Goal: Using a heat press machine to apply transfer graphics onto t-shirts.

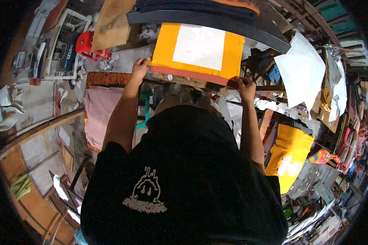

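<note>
A yellow fabric piece (165, 46) lies flat on a reddish-brown pad (190, 75) in front of me. On top of the fabric rests a white rectangular sheet (199, 49). Fingers of my left hand (139, 69) pinch the fabric's near left corner. At its near right corner, my right hand (247, 87) grips the edge between thumb and fingers. A long dark bar (208, 23), apparently part of a press, spans just beyond the fabric's far edge.
Pink cloth (102, 113) covers a rusty-edged platform at left. More yellow fabric (289, 150) hangs over a stack at right, near loose white sheets (303, 67). A red plastic stool (87, 46) stands at far left, beside brown cardboard (113, 24).
</note>
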